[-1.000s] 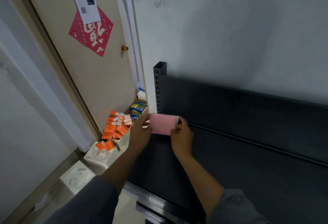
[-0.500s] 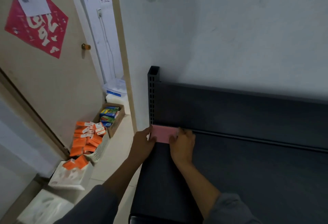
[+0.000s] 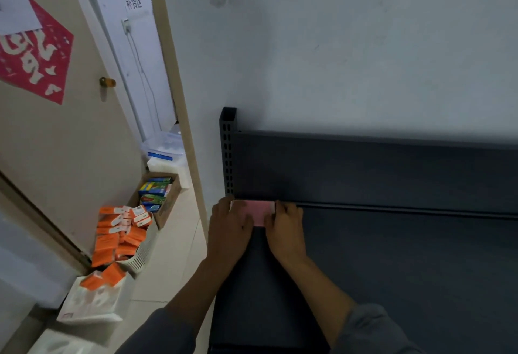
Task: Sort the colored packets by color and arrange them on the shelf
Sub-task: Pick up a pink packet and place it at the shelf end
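Both hands meet at a pink packet point(image 3: 259, 211) lying flat in the rear left corner of the dark shelf point(image 3: 392, 264). Left hand point(image 3: 231, 227) covers the packet's left end, fingers curved over it; right hand point(image 3: 286, 231) holds the right end, fingertips at its edge. Whether either thumb reaches under the packet cannot be told. Packet's far edge lies against the shelf's back panel point(image 3: 364, 168), just beside the perforated upright post point(image 3: 227, 154). Grey sleeves cover both forearms near the bottom of the view. Left of the shelf, on the tiled floor point(image 3: 168, 255): a white basket point(image 3: 141, 255) heaped with orange packets point(image 3: 117, 230), a cardboard box point(image 3: 168, 202) of blue and green packets point(image 3: 154, 192), and white packages point(image 3: 92, 303) bearing two more orange packets. Behind these, a beige door point(image 3: 70, 143) carries a red paper decoration point(image 3: 30, 54).
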{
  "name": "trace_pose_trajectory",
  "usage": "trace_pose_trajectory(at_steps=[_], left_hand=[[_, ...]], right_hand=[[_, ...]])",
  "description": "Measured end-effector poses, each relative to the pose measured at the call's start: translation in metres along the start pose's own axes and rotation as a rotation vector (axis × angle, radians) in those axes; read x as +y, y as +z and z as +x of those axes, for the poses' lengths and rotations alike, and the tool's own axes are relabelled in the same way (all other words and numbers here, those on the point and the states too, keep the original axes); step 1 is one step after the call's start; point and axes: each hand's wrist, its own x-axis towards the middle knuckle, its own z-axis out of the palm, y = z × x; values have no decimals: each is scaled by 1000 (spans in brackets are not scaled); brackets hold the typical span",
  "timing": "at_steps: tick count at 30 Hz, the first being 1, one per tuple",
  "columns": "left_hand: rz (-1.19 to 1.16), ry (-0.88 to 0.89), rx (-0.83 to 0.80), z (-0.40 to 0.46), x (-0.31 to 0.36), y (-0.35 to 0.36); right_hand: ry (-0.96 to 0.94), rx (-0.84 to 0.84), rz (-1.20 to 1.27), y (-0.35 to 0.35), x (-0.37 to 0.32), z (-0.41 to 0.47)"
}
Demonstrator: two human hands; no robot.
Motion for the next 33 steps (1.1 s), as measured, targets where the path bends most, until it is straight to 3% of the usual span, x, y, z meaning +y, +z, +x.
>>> trace_pose_trajectory(at_steps=[5, 11, 25, 33], left_hand=[[-1, 191, -52, 1, 43, 20], [-51, 246, -72, -8, 102, 67], [-234, 483, -273, -111, 357, 241], [-240, 585, -387, -165, 475, 317]], right_hand=[[-64, 73, 34, -33, 30, -15], [-24, 172, 49, -99, 93, -31], [189, 447, 119, -313, 306, -127], [366, 509, 87, -403, 423, -188]])
